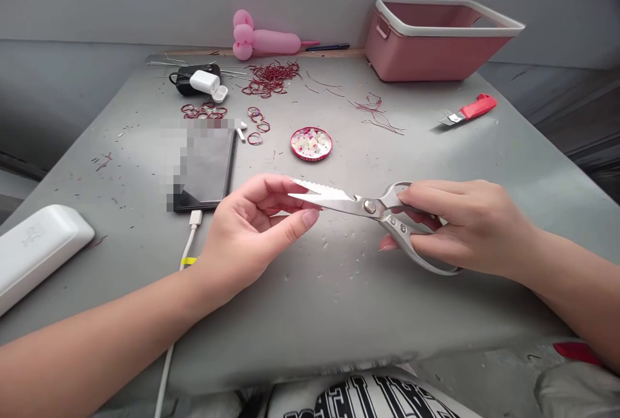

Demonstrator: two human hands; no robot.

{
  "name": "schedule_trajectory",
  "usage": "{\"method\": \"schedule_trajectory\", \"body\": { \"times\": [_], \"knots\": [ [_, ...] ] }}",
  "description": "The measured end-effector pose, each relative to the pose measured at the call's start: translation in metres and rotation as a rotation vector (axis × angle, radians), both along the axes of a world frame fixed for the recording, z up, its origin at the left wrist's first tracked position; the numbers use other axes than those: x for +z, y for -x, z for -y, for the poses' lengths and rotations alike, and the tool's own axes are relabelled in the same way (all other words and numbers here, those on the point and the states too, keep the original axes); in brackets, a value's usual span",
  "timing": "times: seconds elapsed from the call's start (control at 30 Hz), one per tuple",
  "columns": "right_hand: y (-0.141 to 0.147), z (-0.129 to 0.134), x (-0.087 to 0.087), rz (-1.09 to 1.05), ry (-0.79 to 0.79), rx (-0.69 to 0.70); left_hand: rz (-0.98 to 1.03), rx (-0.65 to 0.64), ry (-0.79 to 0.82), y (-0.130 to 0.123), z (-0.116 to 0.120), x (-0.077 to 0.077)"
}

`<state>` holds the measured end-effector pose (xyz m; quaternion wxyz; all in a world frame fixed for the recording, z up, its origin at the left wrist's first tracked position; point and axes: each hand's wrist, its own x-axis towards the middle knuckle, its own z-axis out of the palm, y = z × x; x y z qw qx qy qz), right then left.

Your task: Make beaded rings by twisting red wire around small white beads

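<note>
Metal scissors (371, 206) are held in my right hand (465, 224), with fingers through the handles and the blades slightly apart, pointing left. Their tips reach in between the thumb and fingers of my left hand (261, 218). That hand is curled, with the thumb stretched towards the blades; whatever its fingertips pinch is too small or hidden to make out. Just beyond the blades lies a small round red-rimmed lid (311, 144) full of pale and pink beads. Small dark-red cord rings with beads (255, 138) lie to the left of it.
A phone (208, 166) with a white cable (167, 366) lies left, near an earbud case (206, 82). Cut red cords (274, 77) are heaped behind. A pink balloon (271, 41), a pink basket (436, 50) and a red utility knife (477, 108) are farther back. A white case (43, 250) sits left.
</note>
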<state>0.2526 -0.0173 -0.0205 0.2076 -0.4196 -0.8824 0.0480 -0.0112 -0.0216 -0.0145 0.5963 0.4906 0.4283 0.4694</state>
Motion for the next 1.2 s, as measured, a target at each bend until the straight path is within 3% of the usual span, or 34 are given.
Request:
{"method": "schedule_trajectory", "body": {
  "times": [0.2, 0.3, 0.37, 0.57, 0.67, 0.93, 1.2],
  "knots": [
    [0.009, 0.003, 0.009, -0.182, 0.514, 0.084, 0.149, -0.101, 0.112, 0.002, -0.001, -0.004],
    [0.012, 0.004, 0.009, -0.198, 0.593, 0.101, 0.14, -0.13, 0.151, 0.001, 0.0, -0.004],
    [0.013, 0.004, 0.006, -0.183, 0.526, 0.081, 0.125, -0.108, 0.163, 0.001, 0.0, -0.004],
    [0.008, 0.002, -0.005, -0.013, 0.053, -0.002, 0.135, -0.07, 0.182, -0.001, 0.001, -0.005],
    [0.006, 0.002, -0.006, 0.056, -0.081, -0.013, 0.131, -0.021, 0.173, -0.002, 0.001, -0.003],
    [0.004, 0.002, -0.006, 0.117, -0.151, -0.008, -0.077, 0.007, 0.117, -0.002, 0.004, 0.002],
    [0.002, 0.001, -0.006, 0.128, -0.037, -0.105, -0.106, 0.013, 0.104, -0.003, 0.005, 0.004]
  ]
}}
